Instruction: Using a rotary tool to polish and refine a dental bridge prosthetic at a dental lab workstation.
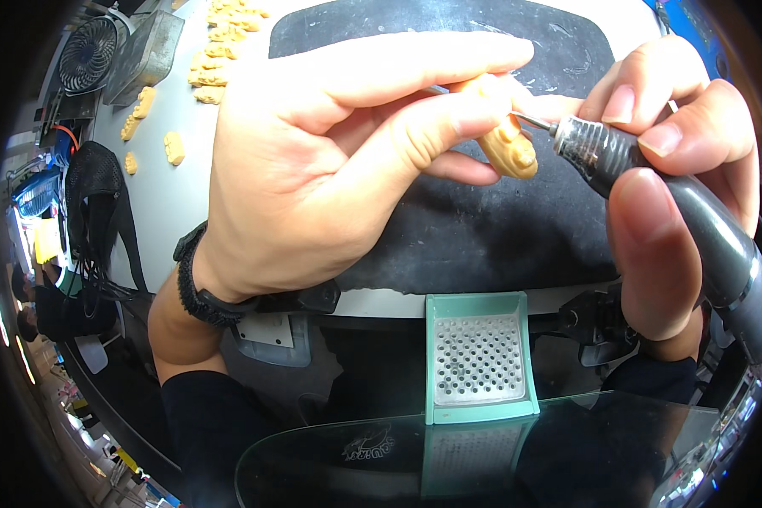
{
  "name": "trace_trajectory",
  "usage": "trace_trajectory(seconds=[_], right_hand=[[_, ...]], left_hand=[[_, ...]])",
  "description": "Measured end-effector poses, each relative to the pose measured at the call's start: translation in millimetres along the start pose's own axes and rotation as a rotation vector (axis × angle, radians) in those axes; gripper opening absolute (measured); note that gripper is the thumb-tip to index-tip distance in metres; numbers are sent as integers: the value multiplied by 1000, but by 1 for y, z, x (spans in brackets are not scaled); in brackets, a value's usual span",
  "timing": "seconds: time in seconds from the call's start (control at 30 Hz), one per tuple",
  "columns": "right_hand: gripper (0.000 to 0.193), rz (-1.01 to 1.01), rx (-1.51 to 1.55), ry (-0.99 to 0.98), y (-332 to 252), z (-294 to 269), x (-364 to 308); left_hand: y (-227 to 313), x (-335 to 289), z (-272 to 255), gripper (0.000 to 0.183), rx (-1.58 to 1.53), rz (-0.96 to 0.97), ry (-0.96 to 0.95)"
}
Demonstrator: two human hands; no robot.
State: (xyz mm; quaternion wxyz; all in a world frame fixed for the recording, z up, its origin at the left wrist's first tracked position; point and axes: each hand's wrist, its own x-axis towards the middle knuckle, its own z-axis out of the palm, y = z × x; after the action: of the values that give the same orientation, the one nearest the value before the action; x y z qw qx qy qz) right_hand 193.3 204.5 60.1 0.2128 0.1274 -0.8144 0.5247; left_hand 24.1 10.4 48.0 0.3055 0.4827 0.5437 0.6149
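Between the thumb and fingers of my left hand [305, 169] is a small tan carved figurine [513, 154], tilted, its upper part covered by my fingers. My right hand [673, 161] grips a dark rotary tool [711, 229] like a pen, from the right side. Its thin metal bit [533, 121] points left and reaches the figurine beside my left thumb; whether it touches the surface is too fine to tell. Both hands are raised over a black mat [483, 241] on the white table.
Several tan carved pieces [229, 34] lie at the far left, with smaller ones [174, 148] nearer. Beyond them stand a metal box [148, 55] and a fan [93, 55]. A green-framed perforated tray [432, 360] juts from the front edge, above a transparent sheet [313, 466].
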Motion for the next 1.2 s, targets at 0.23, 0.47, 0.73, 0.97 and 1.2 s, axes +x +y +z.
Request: trace_trajectory(seconds=[0.23, 0.47, 0.73, 0.97, 1.2], right_hand=[[27, 4, -42, 9, -3, 4, 1], [28, 2, -53, 9, -5, 4, 2], [28, -2, -56, -9, -8, 4, 5], [29, -4, -58, -18, -12, 5, 6], [27, 5, -57, 33, -9, 8, 2]], left_hand=[[8, -1, -2, 38, 31, -103, 73], [-1, 2, -3, 45, -178, 5, -55], [0, -1, -5, 42, -112, -6, -47], [0, -1, -4, 41, -102, -11, -28], [-1, 0, -8, 40, -81, 30, -63]])
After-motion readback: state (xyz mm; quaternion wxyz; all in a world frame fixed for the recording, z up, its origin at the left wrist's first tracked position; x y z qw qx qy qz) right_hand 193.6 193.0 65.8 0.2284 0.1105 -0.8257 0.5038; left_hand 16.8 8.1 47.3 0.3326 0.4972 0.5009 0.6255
